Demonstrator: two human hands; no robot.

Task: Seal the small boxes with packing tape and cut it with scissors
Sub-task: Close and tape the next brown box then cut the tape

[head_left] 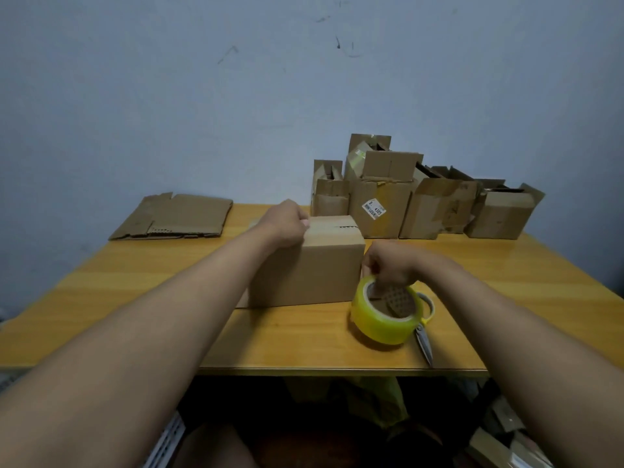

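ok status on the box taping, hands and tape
Left hand holds box top. Right hand grips tape roll beside box. Scissors lying behind roll, untouched. Nothing blocking.

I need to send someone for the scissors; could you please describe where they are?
On the wooden table, look near the front edge, right of the closed box. The scissors lie flat behind the yellow tape roll, the only metal thing there.

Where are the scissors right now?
The scissors lie on the table near its front edge, on the right side, partly hidden behind the yellow tape roll that the right hand holds.
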